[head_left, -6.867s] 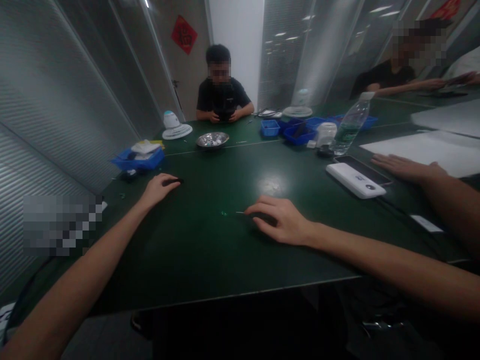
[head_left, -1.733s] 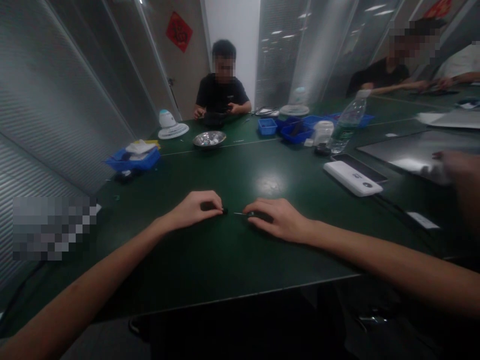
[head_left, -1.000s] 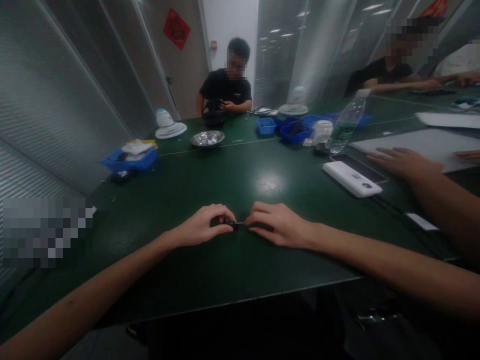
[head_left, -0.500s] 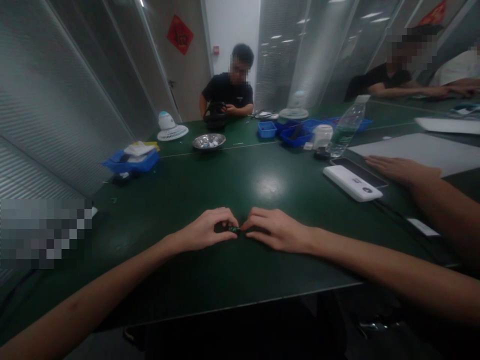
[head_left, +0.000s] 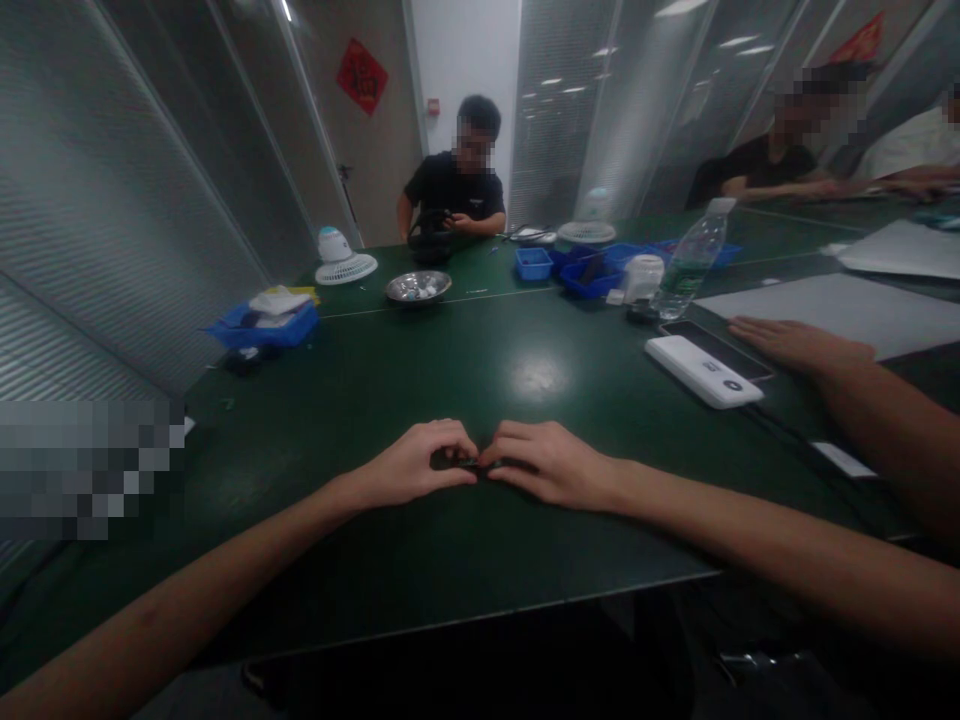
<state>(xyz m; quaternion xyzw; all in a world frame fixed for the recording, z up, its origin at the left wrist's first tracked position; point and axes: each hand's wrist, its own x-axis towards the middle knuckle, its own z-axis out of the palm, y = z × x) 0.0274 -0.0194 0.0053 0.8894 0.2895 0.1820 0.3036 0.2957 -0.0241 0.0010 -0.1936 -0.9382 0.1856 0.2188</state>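
Observation:
Near the front of the green table [head_left: 420, 560], my two hands meet fingertip to fingertip. My left hand [head_left: 420, 462] is curled in a pinch around a small dark-green piece [head_left: 469, 463], too small and dim to name exactly. Just to its right, my right hand [head_left: 551, 462] has thumb and fingers bent together against the right end of that piece. What my right fingertips hold, if anything, is hidden. Both wrists hover low over the tabletop.
A steel bowl [head_left: 418, 287] with small pieces stands ahead, a blue tray [head_left: 266, 325] at left. To the right are a white power bank [head_left: 703, 371], a phone [head_left: 716, 347], a water bottle [head_left: 694, 260] and another person's hand [head_left: 802, 342]. A person [head_left: 454, 190] sits opposite.
My right fingertips have come slightly closer to my left ones and cover more of the green piece. My left hand has hardly moved.

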